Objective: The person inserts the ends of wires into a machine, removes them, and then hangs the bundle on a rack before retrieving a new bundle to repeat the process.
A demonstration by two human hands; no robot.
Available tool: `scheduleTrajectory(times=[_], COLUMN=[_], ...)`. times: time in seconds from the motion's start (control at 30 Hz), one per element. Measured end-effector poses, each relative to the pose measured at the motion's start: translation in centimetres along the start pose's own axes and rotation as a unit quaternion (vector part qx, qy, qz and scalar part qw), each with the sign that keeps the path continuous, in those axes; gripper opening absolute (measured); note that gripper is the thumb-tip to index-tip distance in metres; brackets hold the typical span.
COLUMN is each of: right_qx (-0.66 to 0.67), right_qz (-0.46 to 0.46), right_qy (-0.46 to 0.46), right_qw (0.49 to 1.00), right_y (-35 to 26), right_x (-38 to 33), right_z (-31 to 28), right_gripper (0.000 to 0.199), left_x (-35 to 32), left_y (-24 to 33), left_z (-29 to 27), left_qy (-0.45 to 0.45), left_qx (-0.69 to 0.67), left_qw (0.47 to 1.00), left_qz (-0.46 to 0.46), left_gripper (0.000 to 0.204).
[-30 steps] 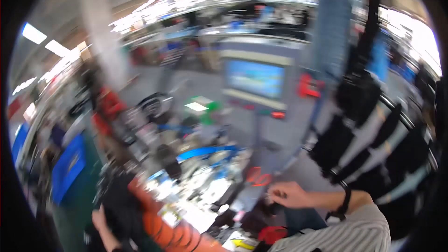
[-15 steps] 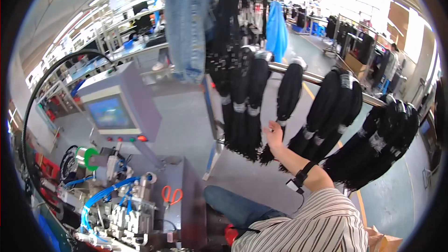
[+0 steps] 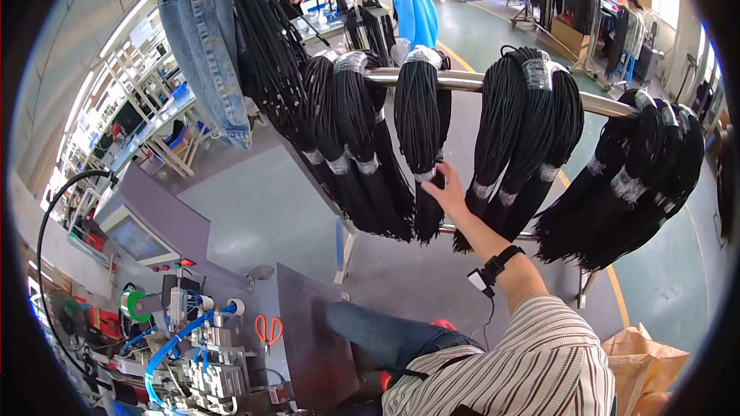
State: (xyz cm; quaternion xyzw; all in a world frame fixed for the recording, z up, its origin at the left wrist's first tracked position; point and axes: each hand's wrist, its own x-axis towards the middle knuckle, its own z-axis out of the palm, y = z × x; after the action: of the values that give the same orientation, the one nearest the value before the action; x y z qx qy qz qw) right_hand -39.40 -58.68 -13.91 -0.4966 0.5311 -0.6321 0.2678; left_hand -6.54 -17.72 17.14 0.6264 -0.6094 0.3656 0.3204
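My right hand (image 3: 450,191) reaches up to a hanging bundle of black cords (image 3: 418,119), at its lower clear-plastic wrap. Thumb and fingers are apart at the bundle's right edge; whether they touch it is hard to tell. The bundle is folded over a metal rail (image 3: 462,82), and its cut ends hang below the hand. A thicker cord bundle (image 3: 524,115) hangs just right of my hand, also bound with clear wrap. To the left hang more black cord bundles (image 3: 351,119). A black strap (image 3: 505,256) with a small white device circles my right forearm. My left hand is out of view.
At lower left stands a machine with blue air hoses (image 3: 166,354), beside a grey control box with a screen (image 3: 139,237). Orange-handled scissors (image 3: 268,331) lie near it. A denim jacket (image 3: 204,46) and blue cloth (image 3: 415,4) hang beyond. A brown paper bag (image 3: 644,362) stands lower right.
The view has shifted, bringing the rail and bundles closer and the control box lower left. My right hand has come up to the single bundle's lower wrap, its fingers spreading.
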Motion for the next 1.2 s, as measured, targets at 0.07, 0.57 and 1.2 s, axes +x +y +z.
scheduleTrajectory(times=[0.07,0.57,1.2], right_qx=[0.039,0.418,0.107], right_qz=[-0.028,0.331,0.663], right_qy=[-0.103,-0.269,-0.516], right_qw=[0.993,0.802,0.532], right_y=[-0.8,-15.1,9.3], right_x=[-0.5,-12.3,-24.7], right_z=[0.5,-1.7,-8.4], right_gripper=[0.075,0.05,0.04], left_x=[0.8,-10.0,-10.4], left_y=[1.3,12.8,14.6], left_z=[2.2,28.9,27.7], left_qy=[-0.025,-0.441,-0.545], left_qx=[-0.029,-0.58,-0.745], left_qw=[0.999,0.663,0.261], left_qz=[-0.022,-0.172,-0.282], left_gripper=[0.058,0.109,0.053])
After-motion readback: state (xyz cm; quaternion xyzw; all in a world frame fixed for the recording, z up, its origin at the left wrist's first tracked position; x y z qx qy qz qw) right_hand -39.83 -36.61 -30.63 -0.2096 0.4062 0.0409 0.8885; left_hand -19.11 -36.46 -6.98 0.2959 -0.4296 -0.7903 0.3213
